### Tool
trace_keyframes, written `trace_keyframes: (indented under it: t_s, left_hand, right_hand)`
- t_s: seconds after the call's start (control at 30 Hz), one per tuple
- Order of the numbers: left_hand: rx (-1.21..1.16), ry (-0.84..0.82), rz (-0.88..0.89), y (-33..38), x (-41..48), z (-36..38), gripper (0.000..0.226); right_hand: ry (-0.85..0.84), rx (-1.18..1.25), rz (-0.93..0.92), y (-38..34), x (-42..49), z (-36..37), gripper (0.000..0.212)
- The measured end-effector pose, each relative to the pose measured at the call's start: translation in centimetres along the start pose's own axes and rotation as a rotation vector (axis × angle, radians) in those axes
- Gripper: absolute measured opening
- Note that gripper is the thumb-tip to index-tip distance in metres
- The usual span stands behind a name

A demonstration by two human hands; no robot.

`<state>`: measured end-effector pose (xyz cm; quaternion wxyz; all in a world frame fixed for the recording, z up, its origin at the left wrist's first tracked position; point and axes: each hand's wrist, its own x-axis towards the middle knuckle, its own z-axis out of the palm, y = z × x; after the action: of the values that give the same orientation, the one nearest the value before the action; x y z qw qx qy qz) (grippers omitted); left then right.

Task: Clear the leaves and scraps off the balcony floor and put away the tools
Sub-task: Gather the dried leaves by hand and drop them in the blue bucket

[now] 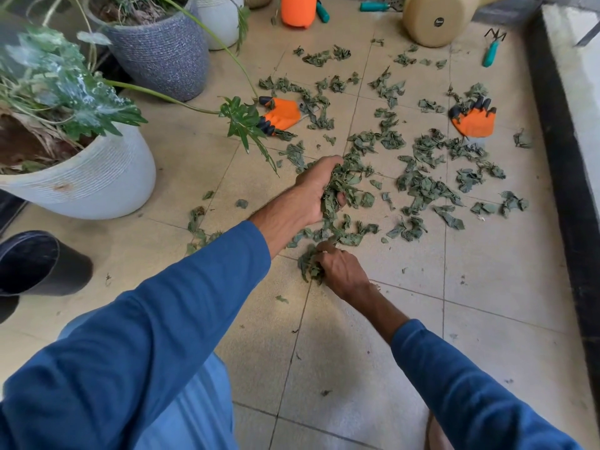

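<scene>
Wilted green leaves (422, 186) lie scattered over the beige tiled floor (350, 336). My left hand (311, 193) grips a thick bunch of leaves just above the floor. Nearer to me, my right hand (341, 271) curls round a smaller clump of leaves (308, 264) on the tile. Two orange claw gloves lie among the leaves, one (282, 115) at centre left, one (474, 120) at right. A teal-handled hand rake (492, 50) lies at the far right. More teal-handled tools (375, 6) lie at the top edge.
A white pot (97, 180) with a plant stands at left, a grey pot (162, 53) behind it. A black pot (39, 264) lies on its side at far left. An orange bottle (298, 9) and a tan container (435, 17) sit at the back. A dark raised ledge (565, 177) runs along the right.
</scene>
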<state>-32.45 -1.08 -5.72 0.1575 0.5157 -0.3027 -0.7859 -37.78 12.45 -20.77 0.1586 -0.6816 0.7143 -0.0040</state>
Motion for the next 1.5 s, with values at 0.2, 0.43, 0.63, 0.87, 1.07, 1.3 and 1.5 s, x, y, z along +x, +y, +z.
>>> trace_keyframes:
  t_s: [0.2,0.43,0.63,0.87,1.07,1.3,1.5]
  left_hand:
    - [0.017,-0.002,0.003,-0.2,0.1,0.1,0.025]
    - [-0.002,0.010,0.007,-0.2,-0.1,0.6,0.029]
    - [-0.010,0.015,0.014,0.2,-0.7,0.2,0.020]
    - [0.012,0.051,0.003,0.6,-0.7,-1.0,0.028]
    - [-0.038,0.053,0.013,1.4,-1.0,-1.5,0.026]
    - [-0.073,0.065,0.026,2.2,-1.2,-2.3,0.024]
    - [-0.100,0.072,0.043,2.7,-1.4,-3.2,0.021]
  right_hand:
    - [0.013,0.003,0.020,-0.1,-0.1,-0.1,0.043]
    - [-0.020,-0.067,-0.005,-0.1,0.4,0.3,0.026]
    - [0.014,0.024,0.043,1.0,-0.8,1.3,0.017]
    - [0.065,0.132,-0.071,-1.8,0.0,-0.8,0.025]
    - [-0.012,0.086,-0.033,-3.7,0.4,2.9,0.020]
    - [-0.010,0.085,-0.027,-3.9,-0.5,2.7,0.020]
    - [-0.066,0.032,-0.059,-4.3,0.2,2.4,0.029]
